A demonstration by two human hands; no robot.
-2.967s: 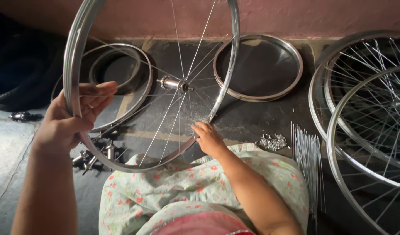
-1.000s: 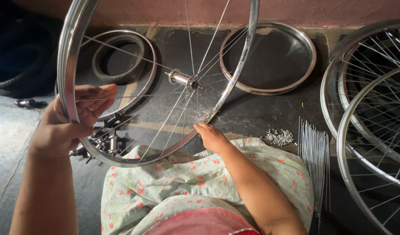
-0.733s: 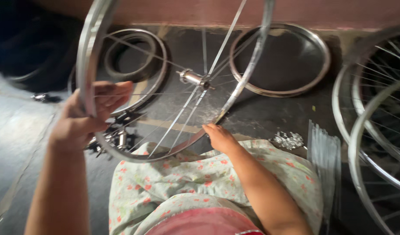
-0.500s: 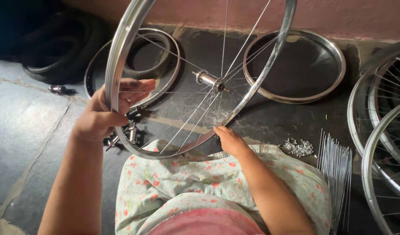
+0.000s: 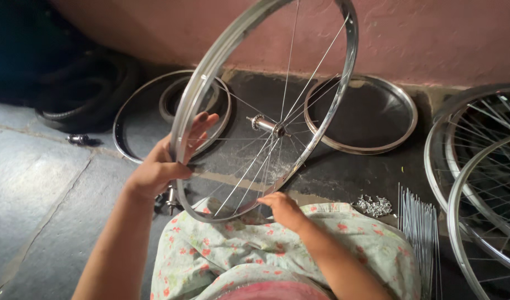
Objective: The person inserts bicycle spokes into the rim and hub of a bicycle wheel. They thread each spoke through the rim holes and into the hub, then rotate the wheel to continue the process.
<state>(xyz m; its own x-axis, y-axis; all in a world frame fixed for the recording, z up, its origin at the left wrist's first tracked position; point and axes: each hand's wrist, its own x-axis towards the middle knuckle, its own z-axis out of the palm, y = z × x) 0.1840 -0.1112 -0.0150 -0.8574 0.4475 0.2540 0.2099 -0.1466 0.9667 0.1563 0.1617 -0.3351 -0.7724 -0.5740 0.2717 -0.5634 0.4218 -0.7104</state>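
Few spokes laced in wheel rim point(image 5: 346, 72) | left hand point(image 5: 160, 166) clasped our rim, frame centre | right hand point(image 5: 283, 206) pinched spoke end | spoke bundle point(image 5: 419, 222) unused, lower right

A grey stone floor point(image 5: 38, 189) runs up to a pink wall. On it lie two bare metal rims, one point(image 5: 127, 119) at the left with a smaller ring point(image 5: 169, 100) inside it and one point(image 5: 371, 114) near the wall, with dark tyres point(image 5: 83, 94) at the far left. At the right lie spoked wheels point(image 5: 477, 166), a bundle of loose spokes point(image 5: 419, 228) and a small heap of spoke nipples point(image 5: 373, 205); a hub point(image 5: 77, 139) lies alone at the left.
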